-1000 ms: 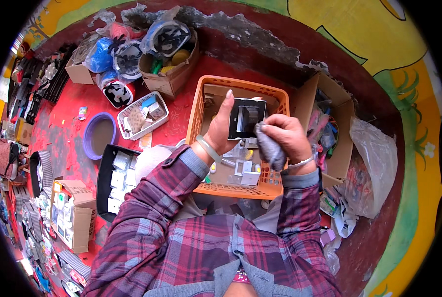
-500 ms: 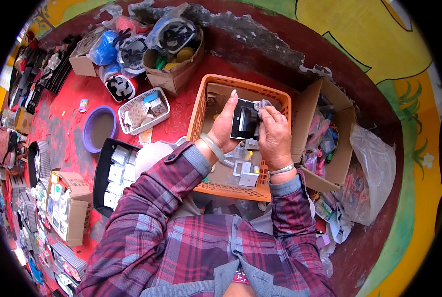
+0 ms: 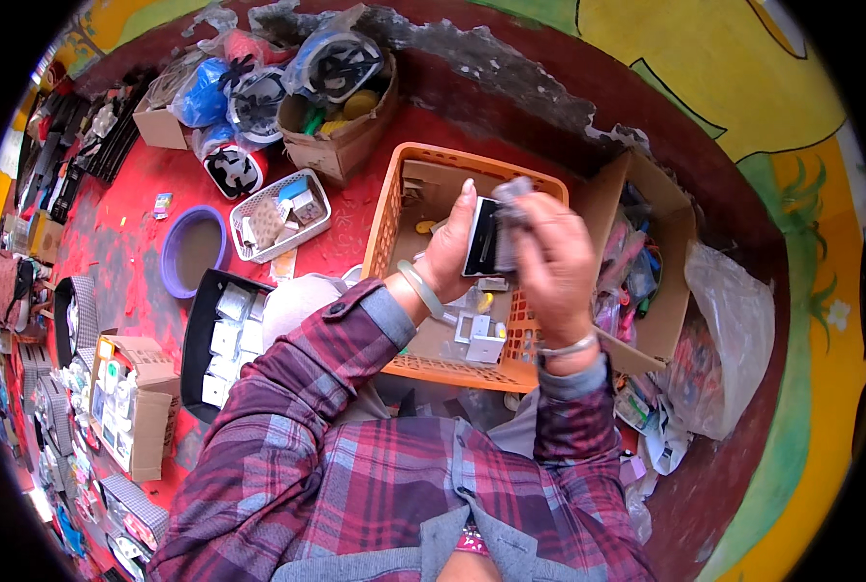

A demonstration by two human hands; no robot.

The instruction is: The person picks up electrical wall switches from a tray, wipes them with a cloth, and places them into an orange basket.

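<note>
My left hand [image 3: 442, 250] grips a flat black box with a white edge [image 3: 481, 238], thumb up along its left side. Above the orange plastic basket [image 3: 442, 371], the box is tilted toward me. My right hand [image 3: 557, 260], smeared by motion, pinches a crumpled grey cloth [image 3: 512, 192] at the box's right side. Whether the cloth touches the box I cannot tell. Small white boxes [image 3: 484, 347] and a few yellow bits lie on the cardboard lining inside the basket, below my hands.
Right of the basket stands an open carton [image 3: 680, 209] of wrapped goods, with a clear plastic bag [image 3: 734, 330] beside it. To the left are a white basket [image 3: 305, 233], a purple basin [image 3: 169, 254] and a black tray [image 3: 192, 378] of white boxes. Bagged helmets [image 3: 341, 73] sit farther back.
My right hand has swung slightly right and toward me, lifting the cloth's edge off the box's face. The box has shifted a little right and turned more edge-on in my left hand.
</note>
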